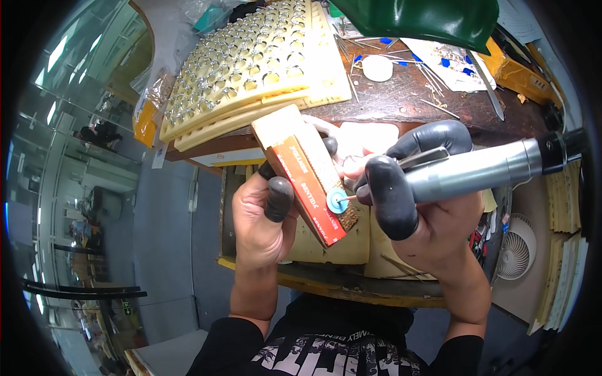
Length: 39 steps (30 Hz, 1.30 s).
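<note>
My left hand (pixel 258 219), with black finger covers, is closed around a pale wooden block (pixel 276 125). A red printed label covers its near face, and one long side is brown and rough, like short bristles. My right hand (pixel 439 235) grips a silver rotary handpiece (pixel 480 174), also with black covers on the fingers. From its tip a thin shaft carries a small light-blue disc (pixel 332 203). That disc lies against the lower part of the block, by the rough side; whether it spins cannot be told. Some fingertips are hidden behind the block and handpiece.
Cream trays (pixel 251 78) with many silver rings stand at the back left. On the dark bench (pixel 389 103) are a white round container (pixel 377 67), thin metal bits and tweezers. A green cover (pixel 426 22) hangs above. An open drawer (pixel 326 250) lies below; a white fan (pixel 517 247) stands right.
</note>
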### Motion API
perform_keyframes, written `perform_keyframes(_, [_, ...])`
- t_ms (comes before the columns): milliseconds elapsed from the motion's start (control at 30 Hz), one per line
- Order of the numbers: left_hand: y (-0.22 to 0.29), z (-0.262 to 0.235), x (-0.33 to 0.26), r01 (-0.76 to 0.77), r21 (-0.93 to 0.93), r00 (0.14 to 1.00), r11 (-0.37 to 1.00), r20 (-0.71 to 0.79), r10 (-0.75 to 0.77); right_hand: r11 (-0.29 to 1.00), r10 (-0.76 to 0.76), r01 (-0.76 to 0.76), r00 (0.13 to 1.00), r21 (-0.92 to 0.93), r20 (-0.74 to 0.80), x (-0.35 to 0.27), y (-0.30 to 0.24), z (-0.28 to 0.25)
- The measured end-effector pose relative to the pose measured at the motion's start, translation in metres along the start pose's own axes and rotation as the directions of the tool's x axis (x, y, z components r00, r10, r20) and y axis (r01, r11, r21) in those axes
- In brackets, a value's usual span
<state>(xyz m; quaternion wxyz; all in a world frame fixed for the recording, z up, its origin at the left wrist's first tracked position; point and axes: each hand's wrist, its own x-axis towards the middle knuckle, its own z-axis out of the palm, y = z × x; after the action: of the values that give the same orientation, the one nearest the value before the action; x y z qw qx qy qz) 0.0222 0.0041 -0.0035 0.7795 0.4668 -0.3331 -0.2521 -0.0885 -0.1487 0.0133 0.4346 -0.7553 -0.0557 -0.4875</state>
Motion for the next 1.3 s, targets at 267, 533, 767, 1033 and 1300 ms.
perform_keyframes(267, [-0.0022,-0.0038,0.0017,-0.019,-0.006,1.000,1.000,-0.003,0.019,0.999,0.052,-0.052,0.999,0.013,-0.001,0.0024,-0.0042,-0.0024])
perform_keyframes(533, [-0.0016,-0.0061,0.0042,-0.008,-0.004,1.000,1.000,0.027,0.008,0.998,0.061,-0.060,0.997,0.015,-0.041,-0.0003,-0.0013,0.0019])
perform_keyframes(767, [0.0012,-0.0015,0.0053,-0.014,0.052,1.000,0.999,0.010,0.014,0.988,0.140,-0.135,0.988,0.071,-0.070,-0.0018,-0.0061,0.0036])
perform_keyframes(1033, [0.0017,-0.0044,0.0073,0.005,0.044,1.000,0.999,0.031,-0.007,0.999,0.044,-0.045,0.999,-0.020,-0.025,0.0023,-0.0040,-0.0014])
perform_keyframes(1300, [0.0035,-0.0027,0.0084,-0.009,0.068,1.000,0.998,0.029,0.007,0.999,0.054,-0.053,0.998,0.003,-0.035,0.0011,-0.0039,0.0007])
